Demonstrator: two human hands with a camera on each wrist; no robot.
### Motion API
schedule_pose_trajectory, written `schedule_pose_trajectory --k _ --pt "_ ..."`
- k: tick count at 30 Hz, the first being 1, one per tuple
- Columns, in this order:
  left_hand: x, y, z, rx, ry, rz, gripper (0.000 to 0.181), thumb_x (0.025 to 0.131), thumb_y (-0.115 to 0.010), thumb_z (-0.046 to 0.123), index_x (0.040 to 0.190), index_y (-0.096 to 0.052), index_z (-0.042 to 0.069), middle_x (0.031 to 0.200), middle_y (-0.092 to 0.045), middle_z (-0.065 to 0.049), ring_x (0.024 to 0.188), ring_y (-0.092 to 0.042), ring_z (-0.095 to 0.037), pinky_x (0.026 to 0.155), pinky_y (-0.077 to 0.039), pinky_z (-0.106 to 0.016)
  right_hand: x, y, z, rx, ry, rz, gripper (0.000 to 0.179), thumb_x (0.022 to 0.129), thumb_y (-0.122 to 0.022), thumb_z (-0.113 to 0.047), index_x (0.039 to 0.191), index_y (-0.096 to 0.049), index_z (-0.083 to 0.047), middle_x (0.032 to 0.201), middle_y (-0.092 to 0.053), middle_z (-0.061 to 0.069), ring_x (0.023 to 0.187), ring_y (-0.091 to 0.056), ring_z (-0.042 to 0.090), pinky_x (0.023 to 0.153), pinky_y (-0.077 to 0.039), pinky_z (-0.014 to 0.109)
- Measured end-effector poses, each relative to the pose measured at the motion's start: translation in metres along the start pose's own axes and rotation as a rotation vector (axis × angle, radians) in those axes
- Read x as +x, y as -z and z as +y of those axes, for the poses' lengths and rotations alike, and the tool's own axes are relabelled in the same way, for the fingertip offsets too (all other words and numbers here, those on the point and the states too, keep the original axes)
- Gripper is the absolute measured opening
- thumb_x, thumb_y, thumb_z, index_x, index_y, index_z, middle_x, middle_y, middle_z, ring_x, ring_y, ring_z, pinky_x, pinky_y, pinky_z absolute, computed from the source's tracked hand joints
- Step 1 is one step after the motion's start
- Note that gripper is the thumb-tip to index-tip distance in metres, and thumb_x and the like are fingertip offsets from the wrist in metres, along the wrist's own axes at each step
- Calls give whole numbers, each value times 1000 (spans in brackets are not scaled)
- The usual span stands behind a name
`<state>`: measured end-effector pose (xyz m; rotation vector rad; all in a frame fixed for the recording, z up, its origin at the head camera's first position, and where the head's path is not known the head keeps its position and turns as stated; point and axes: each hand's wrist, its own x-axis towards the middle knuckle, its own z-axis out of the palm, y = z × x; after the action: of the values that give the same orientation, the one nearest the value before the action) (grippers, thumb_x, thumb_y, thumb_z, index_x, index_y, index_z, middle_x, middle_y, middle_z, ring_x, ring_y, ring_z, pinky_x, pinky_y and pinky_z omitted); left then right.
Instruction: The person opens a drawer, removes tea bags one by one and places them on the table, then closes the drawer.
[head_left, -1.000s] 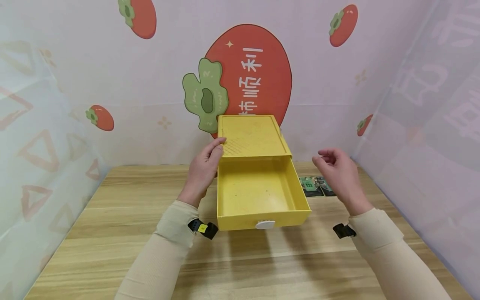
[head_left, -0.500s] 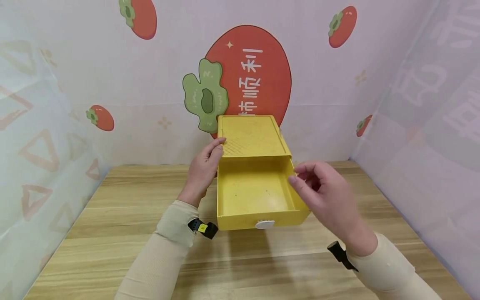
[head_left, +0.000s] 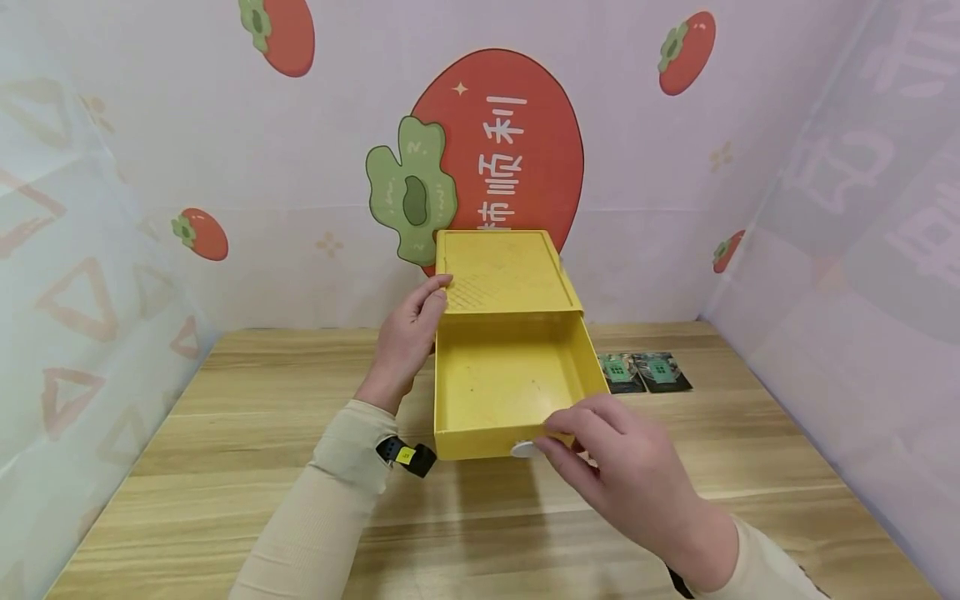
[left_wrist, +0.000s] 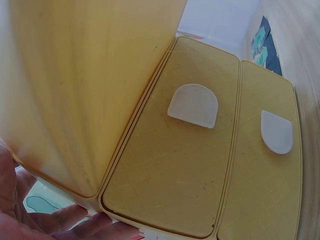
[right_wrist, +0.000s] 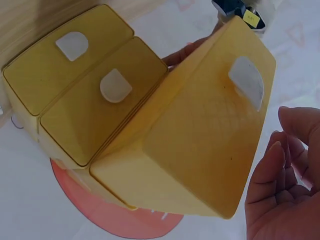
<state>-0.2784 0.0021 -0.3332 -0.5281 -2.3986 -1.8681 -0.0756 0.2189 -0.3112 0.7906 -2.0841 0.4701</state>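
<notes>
A yellow plastic drawer cabinet [head_left: 502,271] stands on the table with its top drawer [head_left: 517,383] pulled far out; that drawer's inside is bare. The drawer's white handle [right_wrist: 247,82] sits on its front panel. Two lower drawers [left_wrist: 170,150] are closed. My left hand [head_left: 405,346] lies against the cabinet's left side, its fingers [left_wrist: 82,225] extended along the wall near the front edge. My right hand [head_left: 630,467] is at the open drawer's front right, loosely bent fingers beside the handle. In the right wrist view, a gap separates thumb and fingertips from the drawer, and they hold nothing.
Two dark flat packets with green labels [head_left: 662,372] lie on the wooden table [head_left: 300,367], right of the cabinet. A wall sheet with a persimmon print [head_left: 510,125] stands close behind, and more sheets flank the table.
My right hand has come from above the packets, left and down past the drawer's right side, to its front by the handle. The left hand, cabinet and drawer have stayed in place.
</notes>
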Motion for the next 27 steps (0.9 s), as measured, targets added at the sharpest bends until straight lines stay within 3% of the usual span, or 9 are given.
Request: schedule_pose_trajectory --k 14,21,27 --pt "-1 0 1 3 4 0 45 107 -47 51 147 -60 34 152 -56 6 123 -53 -21 98 -46 -40 -6 -13 -1 -102 142 61 26 106 -63 -26 90 -76 -10 81 -65 0 63 -59 11 55 -50 20" --pt "-2 0 2 -5 15 2 43 107 -47 50 146 -61 36 145 -60 6 100 -60 -25 70 -51 -34 -7 -16 -3 -169 184 59 26 107 -62 -26 91 -78 -11 82 -66 -1 67 -63 13 57 -54 25" --pt "-1 0 2 -4 17 3 44 107 -47 51 146 -61 36 145 -60 6 104 -60 -23 72 -50 -33 -8 -17 -4 -199 159 38 27 107 -61 -27 92 -77 -13 82 -65 -2 67 -63 12 56 -53 26"
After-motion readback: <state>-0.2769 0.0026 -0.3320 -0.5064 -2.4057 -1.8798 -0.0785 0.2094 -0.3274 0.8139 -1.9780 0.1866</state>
